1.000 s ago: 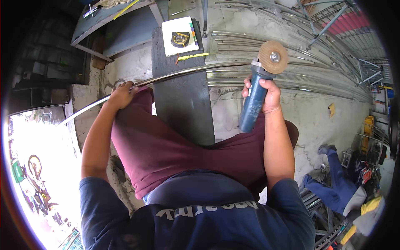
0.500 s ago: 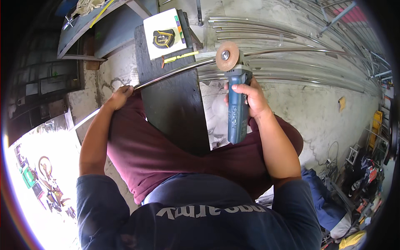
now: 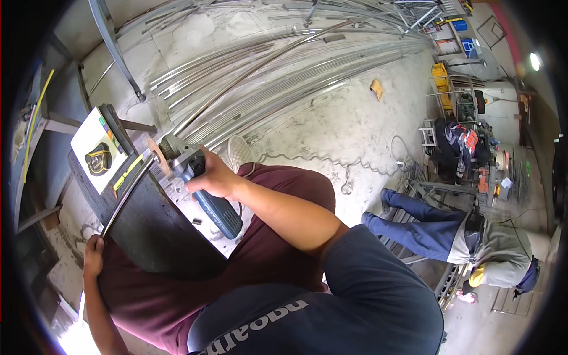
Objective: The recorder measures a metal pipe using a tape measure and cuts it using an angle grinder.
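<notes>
My left hand (image 3: 93,255) grips a long shiny metal tube (image 3: 125,199) beside my left thigh. From there the tube crosses the dark wooden bench (image 3: 168,234) and runs off toward the far right. In my right hand (image 3: 218,175) is a blue angle grinder (image 3: 216,214), its body slanting down toward my right knee. The tan grinding disc (image 3: 157,156) stands edge-on right by the tube; whether it touches I cannot tell. A yellow marker (image 3: 128,172) lies on the bench near the disc. Behind it a black-and-yellow tape measure (image 3: 98,160) rests on a white notebook (image 3: 89,131).
Many metal tubes (image 3: 284,83) lie across the concrete floor ahead. A coiled cord (image 3: 331,161) trails right of my knee. On the right, another person (image 3: 438,232) in blue trousers bends over beside metal frames. A blue-grey table leg (image 3: 118,53) stands far left.
My view has swung to the right, bringing the other person into sight. The grinder has tilted, and its disc has turned edge-on beside the tube. My left hand keeps hold of the tube.
</notes>
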